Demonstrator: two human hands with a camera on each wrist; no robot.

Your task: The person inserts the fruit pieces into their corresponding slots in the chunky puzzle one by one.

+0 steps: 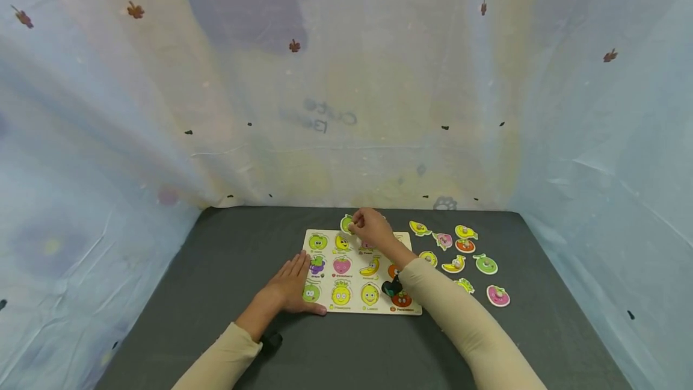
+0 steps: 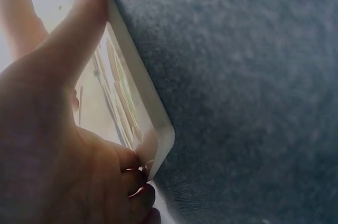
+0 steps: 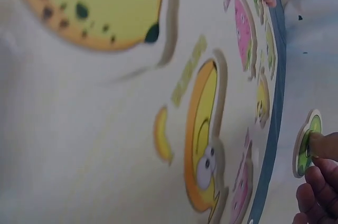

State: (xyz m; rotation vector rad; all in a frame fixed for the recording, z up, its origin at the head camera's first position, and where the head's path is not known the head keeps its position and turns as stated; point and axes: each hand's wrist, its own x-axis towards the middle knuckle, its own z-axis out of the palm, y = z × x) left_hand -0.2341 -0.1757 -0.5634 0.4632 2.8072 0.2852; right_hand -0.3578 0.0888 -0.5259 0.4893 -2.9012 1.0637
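My left hand rests at the left side of a wooden fruit puzzle board, fingers stretched along that side. Its thumb lies on the board's front edge. Over the back edge, my right hand pinches a green fruit puzzle piece between thumb and fingertips. In the right wrist view, the pinched green piece stands upright, raised off the board. Pictured on the board are a green apple, a strawberry, a banana, a pineapple and a lemon.
To the right of the board, several loose fruit pieces lie on the dark table, among them a green one, a pink one and a banana. A pale patterned curtain hangs behind the table and at both sides.
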